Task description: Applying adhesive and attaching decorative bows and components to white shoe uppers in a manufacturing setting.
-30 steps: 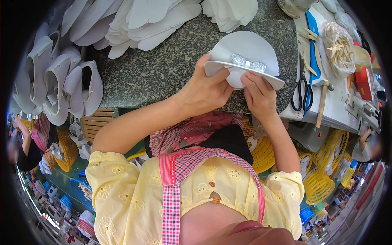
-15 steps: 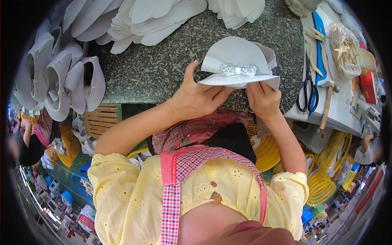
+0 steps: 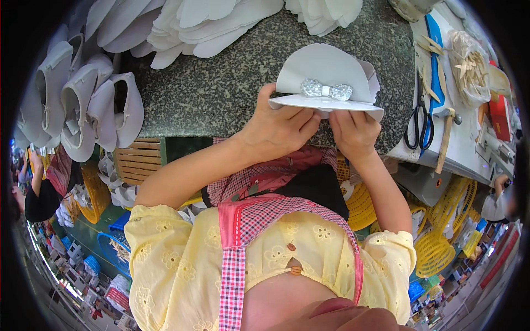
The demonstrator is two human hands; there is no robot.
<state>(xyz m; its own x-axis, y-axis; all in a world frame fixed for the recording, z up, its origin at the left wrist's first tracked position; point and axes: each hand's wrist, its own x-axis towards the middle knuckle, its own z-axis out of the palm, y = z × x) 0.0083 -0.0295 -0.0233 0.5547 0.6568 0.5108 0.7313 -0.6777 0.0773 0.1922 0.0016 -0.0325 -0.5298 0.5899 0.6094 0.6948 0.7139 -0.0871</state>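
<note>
In both hands I have a white shoe upper (image 3: 326, 63), raised over the front edge of the dark speckled stone slab (image 3: 210, 99). It is folded, with a rounded panel standing up and a flap lying toward me. A silver glittery bow (image 3: 327, 90) sits across the fold. My left hand (image 3: 281, 122) grips the left end, its thumb against the edge and its other fingers curled under the flap. Under the right part, my right hand (image 3: 355, 132) pinches the near edge; some of its fingertips are hidden beneath the flap.
Several white shoe uppers (image 3: 83, 105) stand at the left edge. Stacks of white flat pieces (image 3: 221, 27) lie at the back. To the right are black-handled scissors (image 3: 418, 127), a hammer (image 3: 445, 140) and a bag of light wooden-looking pieces (image 3: 469, 69). Yellow baskets (image 3: 436, 254) sit below.
The upper has shifted slightly upward in view and stays in both hands. My left thumb, earlier sticking out apart from it, now rests against its left edge.
</note>
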